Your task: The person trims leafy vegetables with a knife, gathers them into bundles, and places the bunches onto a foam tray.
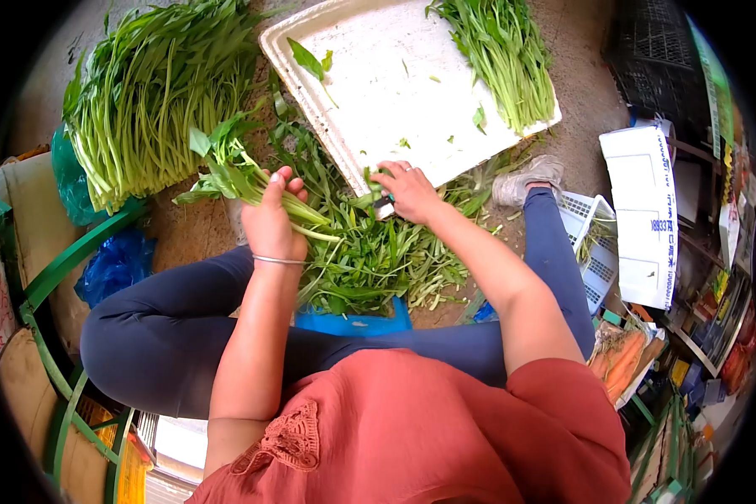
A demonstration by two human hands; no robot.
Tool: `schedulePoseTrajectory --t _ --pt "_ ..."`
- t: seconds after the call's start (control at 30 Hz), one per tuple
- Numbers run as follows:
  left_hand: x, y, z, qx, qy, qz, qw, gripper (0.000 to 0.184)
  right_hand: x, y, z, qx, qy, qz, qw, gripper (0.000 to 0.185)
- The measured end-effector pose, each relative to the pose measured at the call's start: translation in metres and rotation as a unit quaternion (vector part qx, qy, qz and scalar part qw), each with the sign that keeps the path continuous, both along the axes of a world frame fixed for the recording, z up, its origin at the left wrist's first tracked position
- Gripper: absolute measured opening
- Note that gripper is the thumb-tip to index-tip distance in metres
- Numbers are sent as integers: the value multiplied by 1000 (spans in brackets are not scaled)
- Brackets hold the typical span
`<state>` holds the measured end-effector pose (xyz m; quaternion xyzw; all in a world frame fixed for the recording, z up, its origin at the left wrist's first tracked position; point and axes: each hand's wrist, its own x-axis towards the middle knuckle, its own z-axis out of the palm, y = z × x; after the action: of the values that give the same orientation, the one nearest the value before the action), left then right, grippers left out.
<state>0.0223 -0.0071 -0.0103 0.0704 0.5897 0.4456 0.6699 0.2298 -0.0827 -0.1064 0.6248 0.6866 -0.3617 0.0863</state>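
Observation:
My left hand is closed around a small bunch of leafy green stems, which look like water spinach. Their leaves point up and left, the cut ends to the right. My right hand is closed on a small dark tool with a teal part, mostly hidden by the fingers; its kind is unclear. A bit of green shows at its fingertips. This hand is over the near corner of a white foam tray. Below both hands lies a heap of loose leaves and stem pieces.
A large stack of greens lies at the left, and another bundle rests on the tray's right side. Blue plastic bags, a white printed carton, white baskets and a black crate stand around.

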Motion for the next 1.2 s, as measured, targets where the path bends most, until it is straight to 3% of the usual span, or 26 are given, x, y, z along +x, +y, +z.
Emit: schedulePoseTrajectory --t 0.07,0.13,0.2,0.27,0.33,0.37,0.47,0.5,0.57,0.6,0.67,0.8,0.87,0.93,1.0,1.03,1.07,1.13,1.2 --pt "-1 -2 -1 7 -4 -2 1000 19 0 -8 -2 51 -11 11 999 27" --pt "-1 -2 0 11 -8 -1 1000 19 -5 -7 -3 -28 -48 11 998 24" --pt "1 -2 1 25 8 2 1000 21 -10 -9 5 0 6 -36 999 20" --pt "0 -3 -1 30 9 -1 1000 22 -27 -9 40 -134 211 -281 927 22" --pt "0 -2 -2 14 11 -4 1000 19 -24 -18 66 -299 302 -93 900 27" --pt "0 -1 -3 13 7 -5 1000 19 -16 -13 74 -300 302 -96 900 27" --pt "2 -2 -4 14 14 -10 1000 19 27 19 78 -317 110 -167 927 31" --pt "1 -3 -7 15 12 -11 1000 19 56 26 58 -244 142 -394 875 37" --pt "3 -3 -5 7 20 -9 1000 19 97 34 23 7 -68 -391 918 46" --pt "4 -1 -4 3 22 -8 1000 19 119 42 9 -10 -186 -346 919 45" --pt "6 -1 -6 -2 25 -9 1000 19 148 42 -35 -25 -181 -386 904 49" --pt "9 1 -5 11 -4 2 1000 21 91 31 -51 116 -106 -292 943 44" --pt "9 2 -6 8 -39 12 999 18 31 21 -22 64 -30 -228 971 43" --pt "9 3 -4 2 -84 11 996 16 -4 0 -22 178 -92 -103 974 44" --pt "7 3 -6 -11 -109 13 994 14 -11 -10 -20 160 -41 -187 968 33" --pt "7 3 -6 -19 -117 22 993 14 -25 -8 7 62 41 -291 954 30" --pt "7 3 -5 -27 -125 31 991 14 -45 -6 39 -37 121 -388 913 27" --pt "5 2 -6 -44 -156 48 986 15 -68 -22 59 -253 249 -466 811 22" --pt "4 2 -7 -51 -162 49 984 15 -85 -49 82 -321 328 -477 750 25"
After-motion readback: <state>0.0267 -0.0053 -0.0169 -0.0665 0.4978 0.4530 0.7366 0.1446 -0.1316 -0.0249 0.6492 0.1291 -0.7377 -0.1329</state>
